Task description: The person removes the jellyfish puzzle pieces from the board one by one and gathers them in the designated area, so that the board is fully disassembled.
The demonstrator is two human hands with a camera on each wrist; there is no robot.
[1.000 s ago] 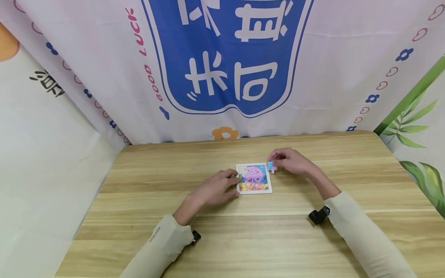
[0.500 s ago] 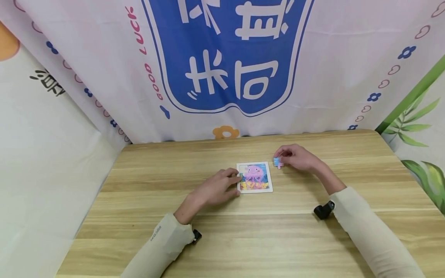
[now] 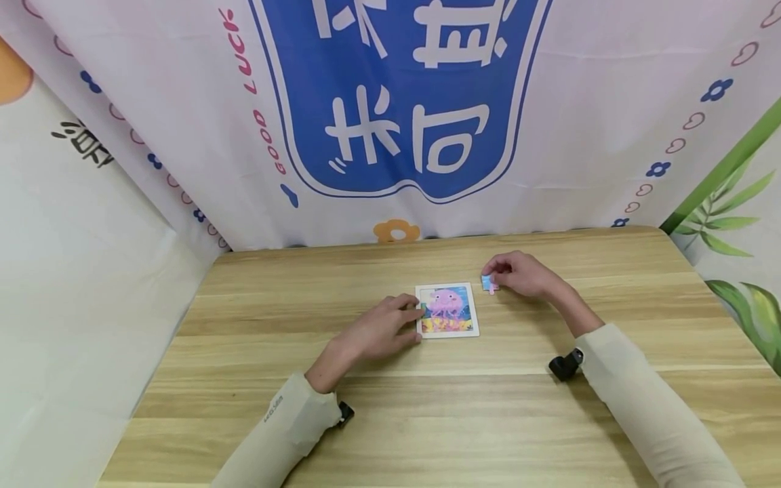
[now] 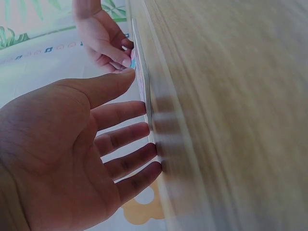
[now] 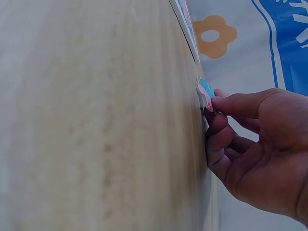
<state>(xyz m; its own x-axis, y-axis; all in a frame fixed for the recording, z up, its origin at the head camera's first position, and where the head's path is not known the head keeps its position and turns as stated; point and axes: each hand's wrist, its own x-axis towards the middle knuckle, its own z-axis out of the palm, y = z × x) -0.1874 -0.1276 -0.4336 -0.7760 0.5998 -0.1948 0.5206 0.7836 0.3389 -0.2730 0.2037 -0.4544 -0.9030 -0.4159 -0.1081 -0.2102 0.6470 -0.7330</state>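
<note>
A square jigsaw puzzle (image 3: 448, 308) with a white frame and a pink jellyfish picture lies flat on the table. Its upper left corner shows a pale patch without picture. My left hand (image 3: 381, 329) rests at the puzzle's left edge; in the left wrist view its fingers (image 4: 125, 137) are nearly straight, with the tips at the frame and table. Right of the puzzle and apart from it, my right hand (image 3: 521, 273) pinches a blue and pink puzzle piece (image 3: 490, 283) between thumb and fingers. In the right wrist view the piece (image 5: 205, 95) is held tilted, close to the table.
The wooden table (image 3: 439, 413) extends in front of both hands. Behind its far edge hangs a printed cloth (image 3: 207, 122) with a blue panel. A black wrist camera (image 3: 565, 366) sits at the right sleeve, and another black camera (image 3: 345, 413) at the left.
My right hand has moved slightly right and away from the puzzle's upper right corner, carrying the pinched puzzle piece. The left hand has stayed at the puzzle's left edge.
</note>
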